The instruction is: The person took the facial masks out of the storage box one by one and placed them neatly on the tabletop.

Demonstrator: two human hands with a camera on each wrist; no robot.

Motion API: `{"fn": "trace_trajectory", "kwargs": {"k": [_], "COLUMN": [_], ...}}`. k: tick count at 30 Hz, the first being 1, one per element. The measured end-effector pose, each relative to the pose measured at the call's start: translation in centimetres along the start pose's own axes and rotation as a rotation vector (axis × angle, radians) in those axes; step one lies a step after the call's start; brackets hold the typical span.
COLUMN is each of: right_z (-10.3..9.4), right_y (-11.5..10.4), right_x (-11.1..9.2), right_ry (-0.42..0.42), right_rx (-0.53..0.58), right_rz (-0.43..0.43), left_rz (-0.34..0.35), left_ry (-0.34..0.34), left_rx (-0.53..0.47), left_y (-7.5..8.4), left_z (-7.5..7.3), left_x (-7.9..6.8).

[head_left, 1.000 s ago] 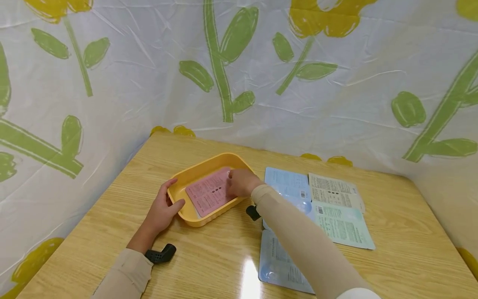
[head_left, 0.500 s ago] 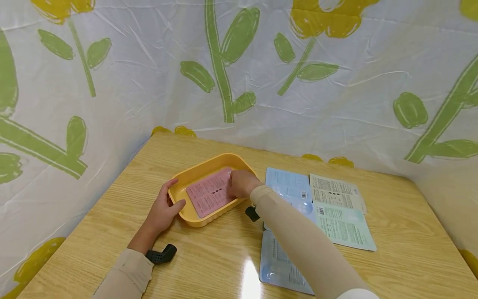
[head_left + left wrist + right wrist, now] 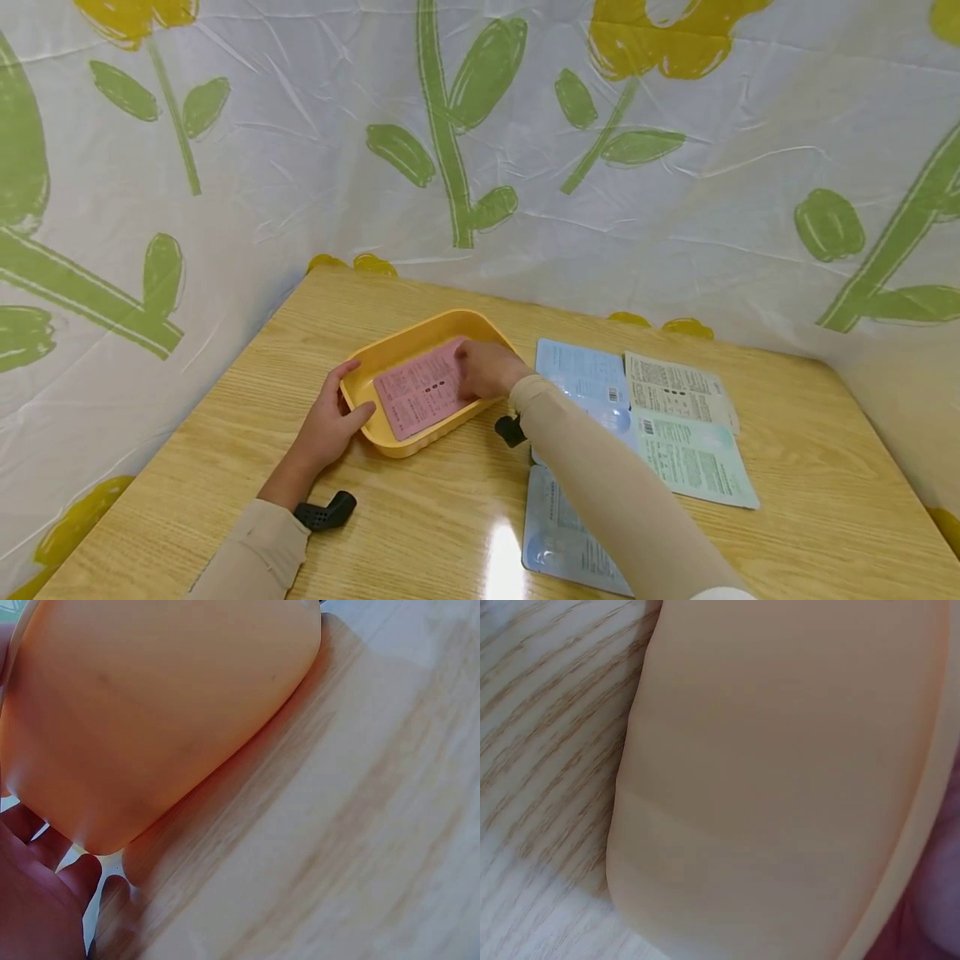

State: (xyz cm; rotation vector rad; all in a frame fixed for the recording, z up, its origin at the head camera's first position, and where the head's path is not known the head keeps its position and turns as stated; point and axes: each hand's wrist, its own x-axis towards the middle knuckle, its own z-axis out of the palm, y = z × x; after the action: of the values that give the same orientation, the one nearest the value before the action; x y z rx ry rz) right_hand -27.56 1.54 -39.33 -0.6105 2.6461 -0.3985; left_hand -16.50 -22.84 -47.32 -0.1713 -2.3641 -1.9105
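Observation:
A pink sheet mask packet [image 3: 418, 392] lies inside a yellow plastic tray [image 3: 442, 430], its printed side up. My left hand [image 3: 330, 422] holds the tray's left end, thumb and fingers spread about its corner; the left wrist view shows fingers at the tray's wall [image 3: 165, 712]. My right hand [image 3: 489, 369] reaches over the tray's right side, with curled fingers pinching the packet's right end. That end is partly hidden by the hand. In the right wrist view the tray's outer wall [image 3: 772, 772] fills most of the picture, and a blurred bit of hand [image 3: 939, 885] shows past the rim.
Right of the tray lie several flat packets: a light blue one [image 3: 577, 367], a beige one [image 3: 675, 392], a mint green one [image 3: 701, 458] and a grey-blue one [image 3: 558, 533] partly under the right forearm. A flower-printed cloth [image 3: 315, 167] hangs behind the wooden table [image 3: 420, 533].

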Motion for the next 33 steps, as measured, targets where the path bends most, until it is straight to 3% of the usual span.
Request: {"fn": "trace_trajectory", "kwargs": {"k": [13, 21, 33], "right_z": [-1.1, -1.2, -1.2], "right_y": [0.0, 0.3, 0.4], "right_x": [-0.8, -1.4, -3.1], "right_ry": [0.023, 0.008, 0.093], "right_rx": [0.193, 0.339, 0.459], "right_rz": [-0.201, -0.203, -0.213], "left_rz": [-0.027, -0.022, -0.026], "left_ry": [0.013, 0.012, 0.009], "left_rx": [0.035, 0.022, 0.030], "left_y": [0.4, 0.2, 0.3], "left_z": [0.0, 0.1, 0.0], "left_x": [-0.1, -0.1, -0.1]}}
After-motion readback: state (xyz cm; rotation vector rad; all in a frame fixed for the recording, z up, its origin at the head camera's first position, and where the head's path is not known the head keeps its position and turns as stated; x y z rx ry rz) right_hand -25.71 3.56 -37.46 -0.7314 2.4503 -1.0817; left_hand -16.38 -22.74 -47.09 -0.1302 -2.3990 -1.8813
